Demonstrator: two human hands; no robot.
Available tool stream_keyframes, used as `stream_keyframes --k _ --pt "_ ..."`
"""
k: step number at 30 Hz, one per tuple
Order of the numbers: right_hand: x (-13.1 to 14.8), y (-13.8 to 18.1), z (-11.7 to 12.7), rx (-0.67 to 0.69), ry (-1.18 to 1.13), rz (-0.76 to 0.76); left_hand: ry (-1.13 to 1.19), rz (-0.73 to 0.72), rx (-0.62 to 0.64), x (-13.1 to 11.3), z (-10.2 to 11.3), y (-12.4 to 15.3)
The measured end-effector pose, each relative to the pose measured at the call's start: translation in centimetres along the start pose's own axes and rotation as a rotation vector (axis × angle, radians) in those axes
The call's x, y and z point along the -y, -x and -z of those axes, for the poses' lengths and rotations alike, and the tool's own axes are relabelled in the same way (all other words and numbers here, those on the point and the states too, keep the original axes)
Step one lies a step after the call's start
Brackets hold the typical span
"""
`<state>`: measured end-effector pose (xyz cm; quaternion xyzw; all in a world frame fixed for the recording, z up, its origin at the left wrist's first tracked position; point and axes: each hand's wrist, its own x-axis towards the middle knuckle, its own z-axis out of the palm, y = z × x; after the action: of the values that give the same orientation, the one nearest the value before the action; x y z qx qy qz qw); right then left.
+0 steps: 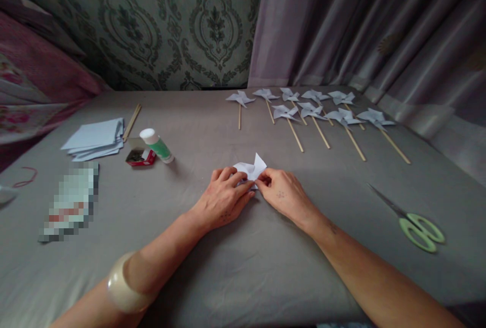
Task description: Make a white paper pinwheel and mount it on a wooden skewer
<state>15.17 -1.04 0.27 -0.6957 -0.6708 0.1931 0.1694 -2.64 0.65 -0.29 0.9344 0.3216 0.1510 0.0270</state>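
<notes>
Your left hand [224,196] and right hand [283,196] meet at the middle of the grey-covered counter [243,267], both on the folded white paper [252,170]. The left hand lies palm down, its bent fingers closed over the paper's left part and holding it against the cloth. The right hand pinches the paper's near right edge between thumb and fingertips. One pointed flap of the paper stands up just beyond your knuckles. A pale bangle [123,285] sits on your left forearm. Far right of the hands, near the curtain [360,24], a group of finished paper pinwheels [311,110] lies on wooden sticks, heads toward the wall. Green-handled scissors [419,229] lie to your right, well apart from the hands, blades pointing away from you. To the left lie a glue stick [157,146] on its side, touching a small red box [140,157]; beyond them, a stack of white sheets [96,138] with spare wooden sticks [131,121] just beside it. A thin red loop [25,178] rests at the far left edge.
</notes>
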Motion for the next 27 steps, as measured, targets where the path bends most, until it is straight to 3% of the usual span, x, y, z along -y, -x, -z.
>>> stream_keyframes --k 6,12,27 --pt "-0.35 0.07 0.10 -0.026 -0.002 0.047 -0.027 -0.006 -0.015 -0.07 -0.08 0.00" --pt "-0.46 0.19 0.72 -0.215 0.173 0.324 -0.057 -0.022 -0.025 -0.10 -0.28 0.15" --pt "-0.04 0.62 0.67 -0.146 0.327 0.496 0.015 0.005 -0.066 -0.24 0.25 0.07"
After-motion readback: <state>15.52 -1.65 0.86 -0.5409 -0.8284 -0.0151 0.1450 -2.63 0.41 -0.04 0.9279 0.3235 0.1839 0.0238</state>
